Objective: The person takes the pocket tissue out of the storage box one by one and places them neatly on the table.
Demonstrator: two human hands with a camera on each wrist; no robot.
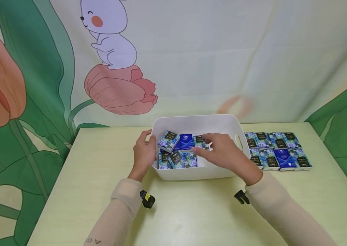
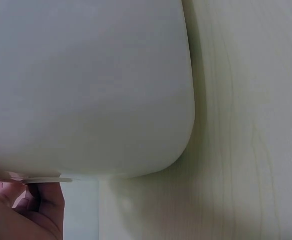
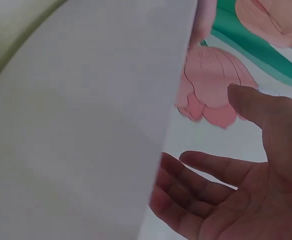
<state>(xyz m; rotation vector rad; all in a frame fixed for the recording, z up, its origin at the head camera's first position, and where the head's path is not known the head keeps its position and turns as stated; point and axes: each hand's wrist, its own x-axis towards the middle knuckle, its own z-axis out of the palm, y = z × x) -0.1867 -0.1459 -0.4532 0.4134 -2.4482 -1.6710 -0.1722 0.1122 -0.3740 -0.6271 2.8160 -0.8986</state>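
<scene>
A white plastic bin [image 1: 191,174] stands on the table, with several small tissue packs inside, mostly in its left half. My left hand [image 1: 144,152] grips the bin's left end; in the left wrist view, the fingers of that hand [image 2: 40,215] curl at the rim. Over the bin's right half is my right hand [image 1: 222,152], thumb and fingers spread, beside a floral pack [image 1: 199,140]. The right wrist view shows that hand [image 3: 246,195] holding nothing. A plain blue pack [image 1: 186,141] lies left of the floral one, and a tilted floral pack [image 1: 169,140] rests on others.
Right of the bin, two rows of packs lie side by side on the table [image 1: 198,212], floral except for one blue pack [image 1: 285,159]. The bin's right end partly covers these rows. Behind the table hangs a printed curtain [image 1: 191,68] with flowers and a white animal.
</scene>
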